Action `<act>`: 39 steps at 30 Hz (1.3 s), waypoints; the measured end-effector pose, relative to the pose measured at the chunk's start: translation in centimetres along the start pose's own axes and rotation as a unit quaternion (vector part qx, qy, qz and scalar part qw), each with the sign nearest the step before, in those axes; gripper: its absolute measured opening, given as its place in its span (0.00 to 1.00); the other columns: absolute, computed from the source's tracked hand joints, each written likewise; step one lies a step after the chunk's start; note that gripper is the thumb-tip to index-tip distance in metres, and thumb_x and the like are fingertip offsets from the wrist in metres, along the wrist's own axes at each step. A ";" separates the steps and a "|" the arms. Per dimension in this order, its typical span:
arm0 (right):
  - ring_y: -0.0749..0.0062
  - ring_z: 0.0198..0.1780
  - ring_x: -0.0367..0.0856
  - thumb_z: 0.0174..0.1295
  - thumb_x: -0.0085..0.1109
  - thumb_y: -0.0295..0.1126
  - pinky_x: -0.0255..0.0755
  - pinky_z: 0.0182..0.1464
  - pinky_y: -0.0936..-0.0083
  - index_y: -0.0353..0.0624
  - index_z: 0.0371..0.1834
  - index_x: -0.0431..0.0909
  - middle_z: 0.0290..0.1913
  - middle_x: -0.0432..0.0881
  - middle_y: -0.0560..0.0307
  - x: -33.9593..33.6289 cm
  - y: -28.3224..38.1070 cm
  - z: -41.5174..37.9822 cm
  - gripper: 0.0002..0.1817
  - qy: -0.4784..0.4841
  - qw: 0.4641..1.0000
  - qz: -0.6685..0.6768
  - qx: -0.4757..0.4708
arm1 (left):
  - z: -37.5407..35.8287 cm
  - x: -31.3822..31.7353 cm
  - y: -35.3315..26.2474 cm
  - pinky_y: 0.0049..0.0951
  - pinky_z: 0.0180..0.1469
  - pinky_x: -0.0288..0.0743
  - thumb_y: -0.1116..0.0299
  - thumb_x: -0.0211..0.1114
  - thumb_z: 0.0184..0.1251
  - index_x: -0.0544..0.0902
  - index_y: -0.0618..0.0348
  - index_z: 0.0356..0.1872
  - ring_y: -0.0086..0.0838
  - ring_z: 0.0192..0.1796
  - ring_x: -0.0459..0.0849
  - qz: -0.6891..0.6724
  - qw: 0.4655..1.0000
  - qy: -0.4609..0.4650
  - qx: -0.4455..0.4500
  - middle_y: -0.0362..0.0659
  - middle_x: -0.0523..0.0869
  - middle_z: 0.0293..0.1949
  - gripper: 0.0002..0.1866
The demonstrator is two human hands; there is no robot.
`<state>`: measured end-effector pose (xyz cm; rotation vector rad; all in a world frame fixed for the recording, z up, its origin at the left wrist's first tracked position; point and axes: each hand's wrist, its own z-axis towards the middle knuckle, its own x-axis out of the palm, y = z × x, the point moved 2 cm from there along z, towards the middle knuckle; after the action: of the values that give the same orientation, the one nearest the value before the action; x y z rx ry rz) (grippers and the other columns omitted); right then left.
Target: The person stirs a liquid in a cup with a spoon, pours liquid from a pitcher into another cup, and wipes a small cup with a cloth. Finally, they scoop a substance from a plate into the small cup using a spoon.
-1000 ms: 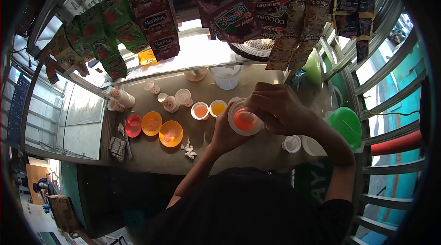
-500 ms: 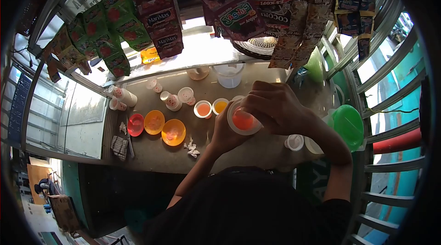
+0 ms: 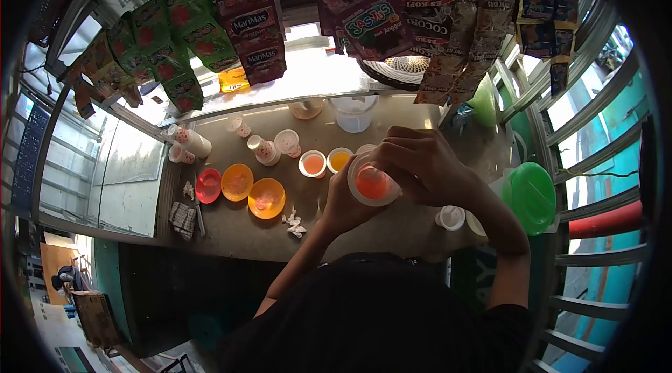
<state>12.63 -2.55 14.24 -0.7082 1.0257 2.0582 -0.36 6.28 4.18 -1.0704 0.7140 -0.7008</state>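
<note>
A clear plastic cup (image 3: 355,194) with red-orange drink in it is gripped by my left hand (image 3: 341,206), whose fingers wrap round its side. My right hand (image 3: 420,166) is over the cup's rim with its fingers curled downward. What those fingers pinch is hidden behind the knuckles. Just left of the held cup stand a cup of yellow-orange drink (image 3: 340,160) and a cup of paler orange drink (image 3: 312,164).
Two orange bowls (image 3: 267,199) and a red bowl (image 3: 208,186) sit left, near crumpled white tissue (image 3: 295,224). Stacked cups (image 3: 264,151) stand behind. A clear bucket (image 3: 353,115) is at the back, a green lid (image 3: 533,198) right. Drink sachets (image 3: 252,23) hang overhead.
The whole view has shifted slightly. Both hands keep nearly the same pose at the cup, and the red-orange drink's visible shape differs a little.
</note>
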 end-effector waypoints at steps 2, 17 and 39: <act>0.60 0.37 0.79 0.59 0.59 0.28 0.74 0.34 0.64 0.43 0.40 0.76 0.34 0.81 0.57 0.0 -0.2 -0.1 0.07 -0.003 1.000 -0.002 -0.003 | 0.0 0.0 0.1 0.31 0.51 0.78 0.64 0.81 0.43 0.75 0.62 0.53 0.31 0.49 0.84 0.005 1.000 -0.002 -0.003 0.46 0.82 0.48 0.34; 0.59 0.34 0.79 0.58 0.60 0.27 0.73 0.33 0.64 0.42 0.37 0.76 0.33 0.80 0.55 -0.4 -0.6 -0.6 0.06 -0.014 1.000 0.026 0.004 | 0.3 0.7 0.0 0.31 0.50 0.77 0.64 0.81 0.42 0.76 0.62 0.51 0.30 0.47 0.83 0.008 1.000 -0.015 0.022 0.45 0.82 0.47 0.33; 0.59 0.29 0.76 0.55 0.58 0.19 0.70 0.33 0.68 0.36 0.30 0.77 0.25 0.77 0.53 0.4 2.0 -6.0 0.02 -0.203 0.966 0.000 0.161 | -0.4 1.9 -0.8 0.31 0.49 0.78 0.67 0.81 0.42 0.79 0.62 0.49 0.32 0.46 0.85 0.039 0.998 0.029 0.042 0.45 0.84 0.44 0.29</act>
<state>11.73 -8.24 11.70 -0.1122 1.0761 1.8676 0.29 4.33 4.53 -0.9443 0.7658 -0.6916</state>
